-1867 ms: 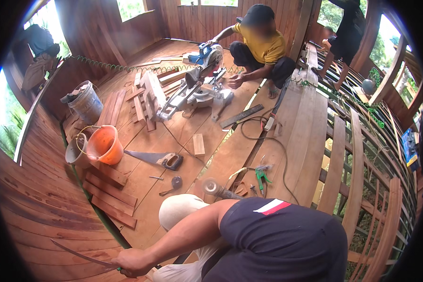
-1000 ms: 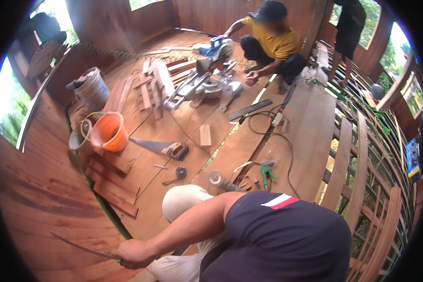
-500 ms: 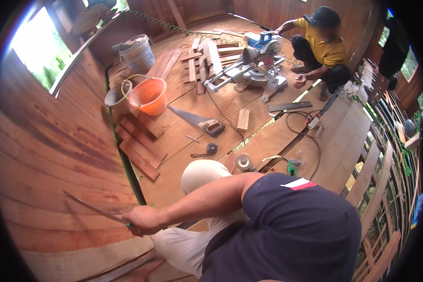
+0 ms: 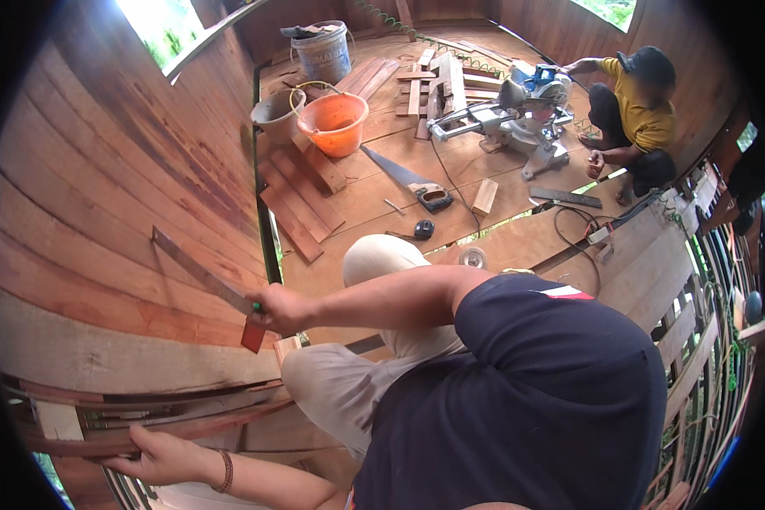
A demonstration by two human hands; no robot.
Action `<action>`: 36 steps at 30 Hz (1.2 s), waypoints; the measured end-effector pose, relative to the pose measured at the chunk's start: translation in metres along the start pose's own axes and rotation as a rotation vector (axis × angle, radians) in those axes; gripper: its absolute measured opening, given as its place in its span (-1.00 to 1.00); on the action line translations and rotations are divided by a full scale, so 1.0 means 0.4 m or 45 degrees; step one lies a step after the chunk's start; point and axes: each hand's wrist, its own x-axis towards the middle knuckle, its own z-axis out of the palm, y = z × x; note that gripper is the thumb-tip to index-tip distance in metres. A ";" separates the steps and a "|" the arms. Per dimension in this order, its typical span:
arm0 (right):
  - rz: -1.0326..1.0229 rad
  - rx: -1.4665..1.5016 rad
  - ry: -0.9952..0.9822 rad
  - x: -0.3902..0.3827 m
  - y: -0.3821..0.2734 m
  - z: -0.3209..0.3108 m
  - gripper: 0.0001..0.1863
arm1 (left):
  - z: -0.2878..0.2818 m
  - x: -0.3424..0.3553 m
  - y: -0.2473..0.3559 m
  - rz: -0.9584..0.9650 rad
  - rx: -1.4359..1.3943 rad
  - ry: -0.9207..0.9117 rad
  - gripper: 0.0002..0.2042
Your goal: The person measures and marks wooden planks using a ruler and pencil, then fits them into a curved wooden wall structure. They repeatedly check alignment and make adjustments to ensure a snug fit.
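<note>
Left hand (image 4: 166, 459) newly in view, at a wooden strip (image 4: 221, 422), lower left; can't tell if gripping. Right hand (image 4: 282, 308) still clamped on long blade (image 4: 202, 270), before plank wall (image 4: 102, 263).

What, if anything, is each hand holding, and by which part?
The right hand holds a long-bladed tool by the end opposite its tip. The left hand is at the edge of a wooden strip; whether it grips cannot be told.

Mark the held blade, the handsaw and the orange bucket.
Held blade (image 4: 202, 271), head view: its flat, about mid-length.
Handsaw (image 4: 402, 175), head view: metal blade, toward the handle.
Orange bucket (image 4: 342, 143), head view: outer wall.
</note>
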 end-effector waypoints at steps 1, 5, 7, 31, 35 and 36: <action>0.052 0.010 0.026 -0.009 0.003 -0.010 -0.78 | 0.009 -0.009 -0.001 -0.044 -0.004 0.007 -0.31; 0.156 0.000 0.045 -0.018 0.003 -0.013 -0.73 | -0.003 -0.005 0.034 -0.038 0.003 -0.017 -0.32; 0.200 0.014 0.075 -0.033 -0.005 -0.035 -0.73 | -0.007 -0.001 0.029 0.002 0.062 -0.001 -0.33; 0.498 0.650 0.322 -0.061 0.010 -0.091 -0.85 | -0.005 0.006 0.052 0.090 0.120 -0.075 -0.27; 0.479 0.715 0.328 -0.069 0.008 -0.104 -0.85 | -0.004 0.007 0.060 0.192 0.261 -0.053 -0.27; 0.469 0.703 0.318 -0.068 0.007 -0.105 -0.85 | -0.006 0.011 0.051 0.199 0.266 -0.040 -0.27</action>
